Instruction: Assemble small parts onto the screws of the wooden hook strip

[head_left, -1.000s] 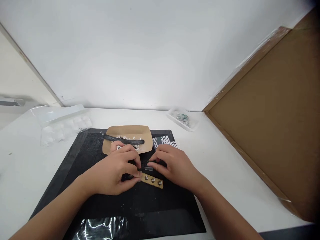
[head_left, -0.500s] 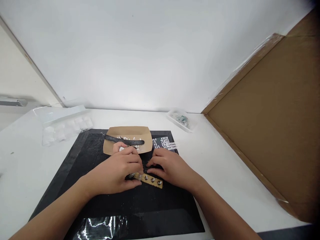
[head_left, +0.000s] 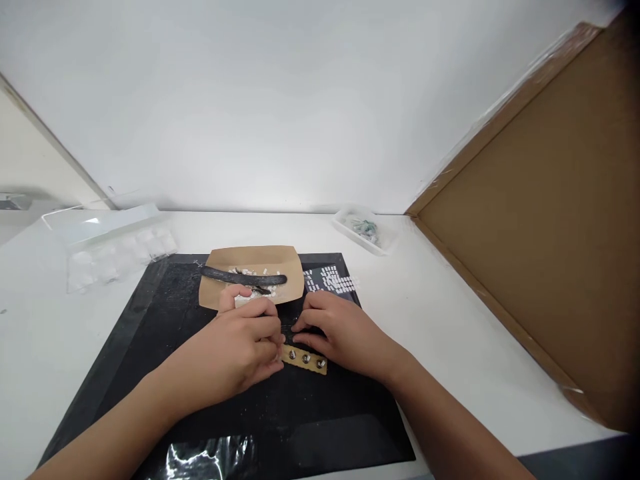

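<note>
My left hand point(head_left: 240, 347) and my right hand point(head_left: 345, 333) meet over the middle of a black mat point(head_left: 165, 320). Between them lies a tan strip point(head_left: 305, 360) with three metal studs. The left thumb and fingers pinch at its left end, around something small that I cannot make out. My right hand's fingertips press on a dark piece just above the strip, mostly hidden. Behind the hands stands a brown paper tray point(head_left: 250, 283) with small white pieces and a long dark tool point(head_left: 243, 277) laid across it.
A sheet of small white labels point(head_left: 333, 280) lies right of the tray. A clear plastic box point(head_left: 110, 243) sits at the far left, a small clear dish point(head_left: 363, 230) at the back right. A large cardboard panel point(head_left: 550, 220) leans along the right. Shiny plastic film point(head_left: 210, 457) lies on the mat's near edge.
The view has shifted slightly. My left hand has closed in over the strip's left end, covering the small shiny part seen earlier. My right hand stays almost where it was.
</note>
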The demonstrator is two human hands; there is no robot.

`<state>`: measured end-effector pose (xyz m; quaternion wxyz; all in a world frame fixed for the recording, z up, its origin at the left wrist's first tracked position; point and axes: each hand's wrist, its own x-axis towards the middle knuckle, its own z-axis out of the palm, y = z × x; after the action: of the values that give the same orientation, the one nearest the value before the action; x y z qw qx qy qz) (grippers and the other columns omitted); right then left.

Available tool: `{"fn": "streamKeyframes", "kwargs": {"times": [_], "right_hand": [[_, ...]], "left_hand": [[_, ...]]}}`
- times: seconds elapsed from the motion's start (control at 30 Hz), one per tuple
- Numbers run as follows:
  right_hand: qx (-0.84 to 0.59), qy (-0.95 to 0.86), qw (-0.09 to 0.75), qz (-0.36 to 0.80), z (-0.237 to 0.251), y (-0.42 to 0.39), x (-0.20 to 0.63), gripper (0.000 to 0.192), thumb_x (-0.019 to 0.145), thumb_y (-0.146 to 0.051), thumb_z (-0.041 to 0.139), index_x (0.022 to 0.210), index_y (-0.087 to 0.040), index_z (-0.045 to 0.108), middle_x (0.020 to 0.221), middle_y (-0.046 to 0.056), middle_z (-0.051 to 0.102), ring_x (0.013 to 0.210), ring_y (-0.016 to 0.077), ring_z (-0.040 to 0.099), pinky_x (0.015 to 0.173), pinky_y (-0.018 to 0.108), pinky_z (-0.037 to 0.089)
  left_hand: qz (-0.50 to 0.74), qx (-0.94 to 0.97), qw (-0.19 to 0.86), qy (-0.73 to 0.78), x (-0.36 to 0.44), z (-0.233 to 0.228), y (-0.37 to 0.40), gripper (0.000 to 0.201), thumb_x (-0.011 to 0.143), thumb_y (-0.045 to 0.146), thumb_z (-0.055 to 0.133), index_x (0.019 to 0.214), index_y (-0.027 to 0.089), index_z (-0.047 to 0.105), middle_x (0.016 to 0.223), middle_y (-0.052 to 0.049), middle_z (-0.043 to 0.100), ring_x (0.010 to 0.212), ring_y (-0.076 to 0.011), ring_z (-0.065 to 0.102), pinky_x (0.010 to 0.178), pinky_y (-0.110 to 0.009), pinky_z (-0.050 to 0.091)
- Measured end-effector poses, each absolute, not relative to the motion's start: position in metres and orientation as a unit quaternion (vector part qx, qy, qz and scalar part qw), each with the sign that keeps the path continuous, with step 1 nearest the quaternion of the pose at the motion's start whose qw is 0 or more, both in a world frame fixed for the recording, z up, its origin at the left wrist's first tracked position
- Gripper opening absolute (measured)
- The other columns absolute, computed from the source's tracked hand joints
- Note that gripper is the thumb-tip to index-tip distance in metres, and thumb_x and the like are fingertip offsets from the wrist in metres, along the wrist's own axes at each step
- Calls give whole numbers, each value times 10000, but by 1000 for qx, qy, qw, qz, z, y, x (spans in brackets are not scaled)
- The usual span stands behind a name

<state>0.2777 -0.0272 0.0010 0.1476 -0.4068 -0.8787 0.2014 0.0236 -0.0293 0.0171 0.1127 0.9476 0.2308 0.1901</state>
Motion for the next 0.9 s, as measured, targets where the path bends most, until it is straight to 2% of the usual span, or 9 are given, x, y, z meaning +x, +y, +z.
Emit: {"fn": "streamKeyframes", "kwargs": {"times": [0.13,0.33,0.53,0.7,0.9], "right_hand": [[-400,-882,148,198,1,-27,277,26,962,-228,788,966,-205,777,955,34,659,934,204,640,771,312,504],[-406,-881,132,204,3,-28,276,23,986,-214,753,970,-199,759,988,40,676,958,209,638,805,328,517],[-407,-882,137,192,6,-28,278,29,1004,-197,714,976,-200,720,1013,51,678,964,218,635,805,342,515],[-400,-882,156,194,7,-28,279,47,1021,-210,682,975,-204,674,1004,51,683,939,216,627,786,340,506],[-406,-872,170,215,11,-30,278,45,1024,-172,650,994,-206,649,1016,52,667,943,211,629,806,333,516]], "left_hand": [[195,943,124,239,25,17,-32,165,995,234,725,832,214,723,907,22,760,1027,-211,626,1144,-473,310],[205,940,128,242,23,17,-31,152,986,250,743,837,222,729,921,31,759,1008,-198,631,1172,-478,305],[194,949,106,224,22,16,-27,147,986,261,737,849,209,726,897,-18,760,1011,-239,622,1137,-521,306],[198,943,129,235,19,16,-23,91,953,292,782,926,218,737,845,-11,744,999,-239,633,1122,-503,321],[200,931,170,255,14,16,-22,167,892,324,849,971,232,734,886,4,759,1027,-244,647,1154,-508,274]]}}
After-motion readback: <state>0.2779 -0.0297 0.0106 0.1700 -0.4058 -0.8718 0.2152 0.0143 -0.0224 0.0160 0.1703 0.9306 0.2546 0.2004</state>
